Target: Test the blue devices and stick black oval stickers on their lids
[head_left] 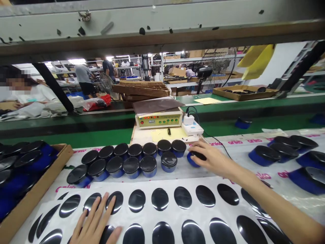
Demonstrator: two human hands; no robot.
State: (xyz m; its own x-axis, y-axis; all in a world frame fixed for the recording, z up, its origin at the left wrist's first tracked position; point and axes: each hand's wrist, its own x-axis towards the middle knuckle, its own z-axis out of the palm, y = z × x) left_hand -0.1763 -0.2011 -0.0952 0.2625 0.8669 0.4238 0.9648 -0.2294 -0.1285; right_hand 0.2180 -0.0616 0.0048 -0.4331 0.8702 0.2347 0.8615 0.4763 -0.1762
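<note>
My left hand (pixel 95 223) lies with fingers spread on a white sheet (pixel 172 211) carrying rows of glossy black oval discs (pixel 159 199). Beyond the sheet, my right hand (pixel 209 157) has its fingers around a round blue part with a black top (pixel 193 161), partly covered by the fingers. To its left stand two rows of similar round blue parts with black tops (pixel 132 166). One such part (pixel 169 161) stands a little apart, nearest to my right hand in the front row.
A cardboard box (pixel 54 173) at left holds more blue parts; others (pixel 265 154) stand at right. A yellow-green control box (pixel 159 118) and power strip (pixel 193 128) sit behind. A green conveyor belt (pixel 218 122) crosses beyond, carrying a blue part (pixel 243 122). People are in the background.
</note>
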